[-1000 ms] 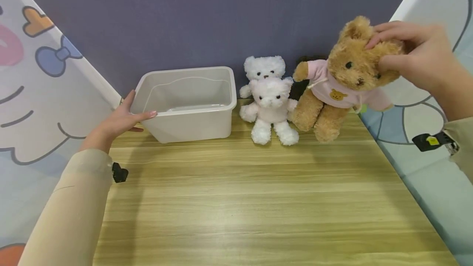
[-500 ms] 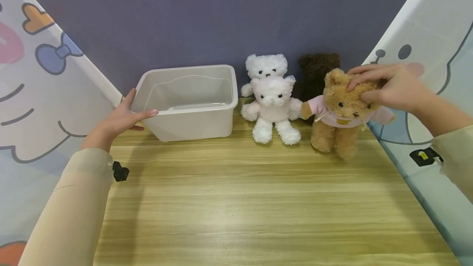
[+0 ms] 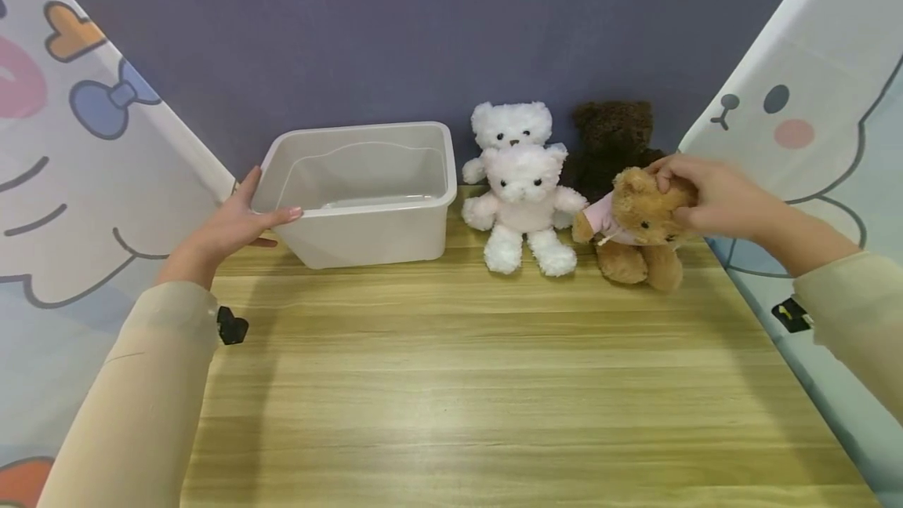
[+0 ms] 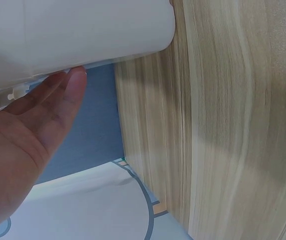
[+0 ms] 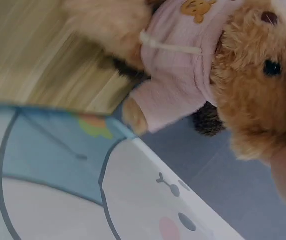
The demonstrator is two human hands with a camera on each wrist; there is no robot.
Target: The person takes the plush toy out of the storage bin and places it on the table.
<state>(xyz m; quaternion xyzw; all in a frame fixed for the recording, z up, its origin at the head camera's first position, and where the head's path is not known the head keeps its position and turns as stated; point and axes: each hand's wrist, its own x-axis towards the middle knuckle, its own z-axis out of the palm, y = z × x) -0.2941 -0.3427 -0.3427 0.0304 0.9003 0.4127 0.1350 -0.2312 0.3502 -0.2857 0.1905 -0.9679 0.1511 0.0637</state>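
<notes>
My right hand grips the head of a tan teddy bear in a pink top. The bear tilts forward, its legs at the tabletop and its face turned down. In the right wrist view the pink top shows clearly, with only part of the hand at the edge. On the left, my left hand rests spread at the corner of a white plastic bin, thumb along the front rim. From the left wrist, straight fingers touch the bin's outside under its rim.
Left of the tan bear sits a pale pink plush, with a white teddy bear behind it. A dark brown teddy bear leans at the back wall. Printed side panels flank the wooden tabletop.
The tan bear has come down and slightly left in my right hand, from raised to low before the brown bear, now visible. My left hand and the bin stay put.
</notes>
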